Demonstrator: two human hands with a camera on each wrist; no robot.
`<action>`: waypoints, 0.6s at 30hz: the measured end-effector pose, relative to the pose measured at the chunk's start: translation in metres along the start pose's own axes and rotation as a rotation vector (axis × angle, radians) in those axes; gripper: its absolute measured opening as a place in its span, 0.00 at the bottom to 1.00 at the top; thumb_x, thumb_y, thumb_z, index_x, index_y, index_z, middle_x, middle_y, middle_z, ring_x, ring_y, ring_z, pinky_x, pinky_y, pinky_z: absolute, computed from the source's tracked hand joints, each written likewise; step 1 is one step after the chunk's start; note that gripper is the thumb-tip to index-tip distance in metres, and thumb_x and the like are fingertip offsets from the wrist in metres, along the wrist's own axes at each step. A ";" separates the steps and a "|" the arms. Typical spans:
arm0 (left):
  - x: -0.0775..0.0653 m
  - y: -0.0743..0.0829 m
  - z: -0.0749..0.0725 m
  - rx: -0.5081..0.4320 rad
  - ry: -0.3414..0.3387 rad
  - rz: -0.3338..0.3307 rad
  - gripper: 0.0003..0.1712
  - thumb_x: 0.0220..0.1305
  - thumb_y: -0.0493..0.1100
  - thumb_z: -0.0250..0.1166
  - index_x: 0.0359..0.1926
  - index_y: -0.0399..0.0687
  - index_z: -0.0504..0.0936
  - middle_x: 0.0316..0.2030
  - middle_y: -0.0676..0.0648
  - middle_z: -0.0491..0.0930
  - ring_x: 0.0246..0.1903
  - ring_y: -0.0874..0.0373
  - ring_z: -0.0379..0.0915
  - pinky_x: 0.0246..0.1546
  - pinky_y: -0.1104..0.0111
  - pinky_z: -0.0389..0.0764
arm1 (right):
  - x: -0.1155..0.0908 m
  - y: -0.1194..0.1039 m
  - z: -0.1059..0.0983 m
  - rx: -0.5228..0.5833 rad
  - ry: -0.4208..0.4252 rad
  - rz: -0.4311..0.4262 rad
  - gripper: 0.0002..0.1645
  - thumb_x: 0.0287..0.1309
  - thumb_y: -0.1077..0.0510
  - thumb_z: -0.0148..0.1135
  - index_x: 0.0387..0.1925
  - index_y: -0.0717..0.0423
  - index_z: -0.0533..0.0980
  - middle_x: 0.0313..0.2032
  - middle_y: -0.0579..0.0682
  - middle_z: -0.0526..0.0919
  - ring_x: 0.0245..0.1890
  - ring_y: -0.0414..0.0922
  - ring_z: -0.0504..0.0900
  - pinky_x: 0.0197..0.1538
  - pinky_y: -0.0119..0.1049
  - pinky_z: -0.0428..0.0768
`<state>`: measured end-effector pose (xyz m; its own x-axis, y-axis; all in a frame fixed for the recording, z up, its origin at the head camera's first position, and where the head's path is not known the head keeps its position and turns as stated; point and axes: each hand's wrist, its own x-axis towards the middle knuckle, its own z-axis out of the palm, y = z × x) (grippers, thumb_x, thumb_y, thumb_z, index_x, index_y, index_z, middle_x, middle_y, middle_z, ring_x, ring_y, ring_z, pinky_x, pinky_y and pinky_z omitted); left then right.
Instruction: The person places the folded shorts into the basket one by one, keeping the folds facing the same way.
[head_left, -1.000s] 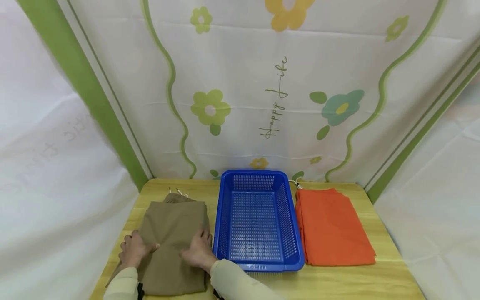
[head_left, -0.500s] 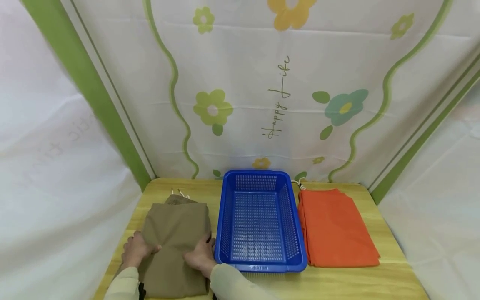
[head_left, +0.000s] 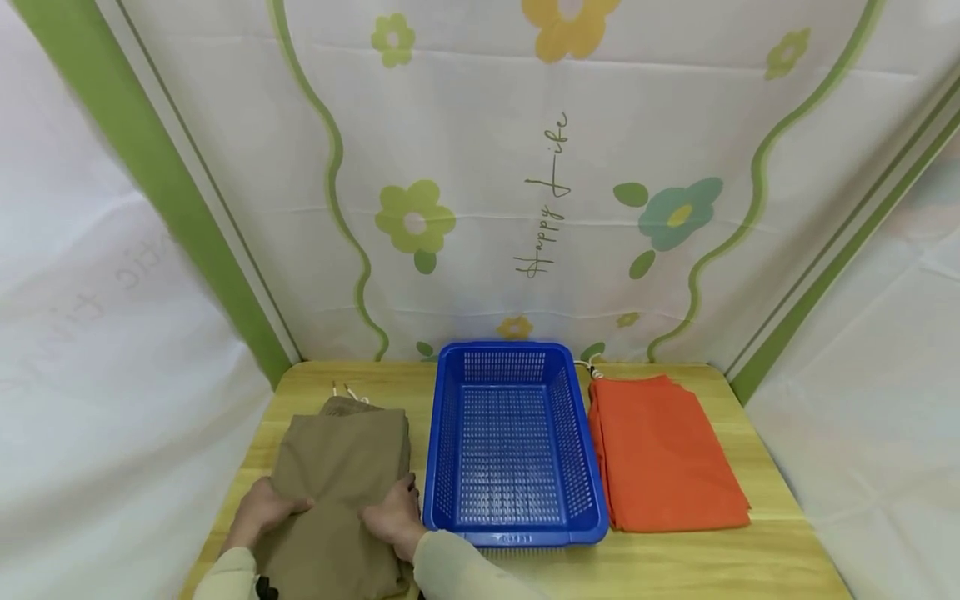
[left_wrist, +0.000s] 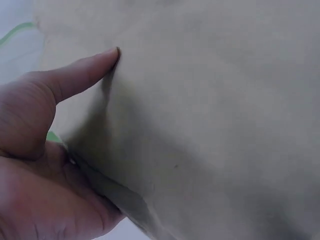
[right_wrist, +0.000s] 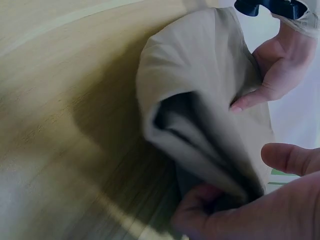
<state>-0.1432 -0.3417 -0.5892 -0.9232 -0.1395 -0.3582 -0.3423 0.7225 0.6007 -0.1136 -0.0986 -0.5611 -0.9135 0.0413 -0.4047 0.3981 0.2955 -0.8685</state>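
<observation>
Left hand [head_left: 261, 505] pinches one side of the folded brown cloth [head_left: 341, 471], thumb on top, fingers under; right hand [head_left: 394, 515] pinches the other. The cloth's just left of the blue basket [head_left: 517, 538]!

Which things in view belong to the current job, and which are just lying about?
In the job:
left hand
right hand
brown cloth, gripped by both
table, as work surface

Lying about, untouched:
orange cloth
basket, though it may come into use
</observation>
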 end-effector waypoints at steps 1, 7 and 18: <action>0.000 0.000 -0.001 -0.034 -0.021 -0.012 0.47 0.53 0.52 0.76 0.52 0.13 0.65 0.40 0.25 0.77 0.35 0.40 0.78 0.37 0.47 0.81 | 0.000 0.001 0.000 0.010 -0.008 0.012 0.57 0.45 0.64 0.74 0.71 0.77 0.52 0.60 0.77 0.68 0.61 0.70 0.69 0.62 0.63 0.70; -0.001 -0.001 -0.006 -0.227 -0.160 -0.121 0.50 0.57 0.51 0.75 0.61 0.13 0.63 0.42 0.28 0.78 0.38 0.40 0.80 0.38 0.48 0.82 | 0.001 0.003 -0.001 0.059 -0.036 0.046 0.42 0.51 0.64 0.70 0.63 0.77 0.62 0.47 0.68 0.74 0.47 0.63 0.77 0.51 0.58 0.78; -0.007 0.005 -0.004 -0.285 -0.216 -0.115 0.37 0.62 0.43 0.70 0.57 0.15 0.66 0.42 0.31 0.79 0.40 0.42 0.80 0.41 0.50 0.82 | 0.003 0.003 -0.001 0.111 -0.073 0.078 0.21 0.55 0.64 0.67 0.48 0.68 0.71 0.38 0.57 0.76 0.39 0.53 0.79 0.46 0.52 0.81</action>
<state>-0.1395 -0.3400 -0.5806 -0.8281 -0.0405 -0.5591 -0.5045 0.4889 0.7117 -0.1152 -0.0971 -0.5643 -0.8725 -0.0101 -0.4885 0.4783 0.1864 -0.8582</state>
